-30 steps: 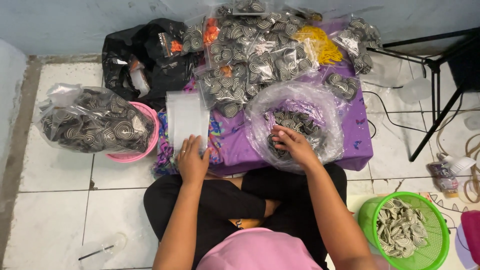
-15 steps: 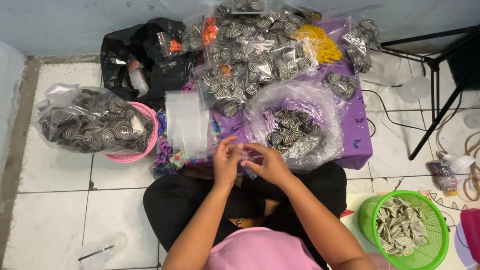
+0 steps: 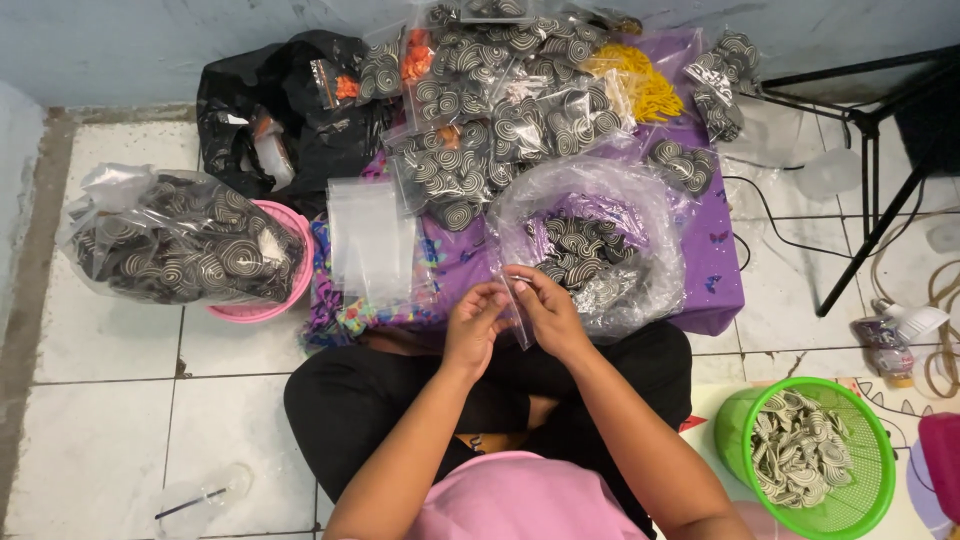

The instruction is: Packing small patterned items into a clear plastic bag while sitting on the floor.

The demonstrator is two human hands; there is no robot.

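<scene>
the left hand (image 3: 475, 325) and the right hand (image 3: 545, 312) meet in front of the person's crossed legs, just at the near edge of the purple worktop (image 3: 715, 270). between them they pinch a small clear plastic bag (image 3: 518, 318): the left hand's grip is clenched on its left edge and the right hand's grip grasps its top and right side, fingertips close together. the bag hangs down between the hands and looks see-through; whether anything is inside cannot be told.

just beyond the hands, on the worktop, a large clear bag (image 3: 600, 235) lies open with black-and-white spiral-patterned pieces in it. to the left of it lies a stack of empty clear bags (image 3: 368, 240). farther back the worktop carries many filled small packets of the spiral pieces (image 3: 500, 110) and a heap of yellow pieces (image 3: 640, 85).

on the floor to the left a pink basket (image 3: 290, 290) holds another big bag of spiral pieces (image 3: 180, 250), with a black plastic bag (image 3: 290, 115) behind it. near the right knee stands a green basket (image 3: 860, 480) of pale pieces.
</scene>
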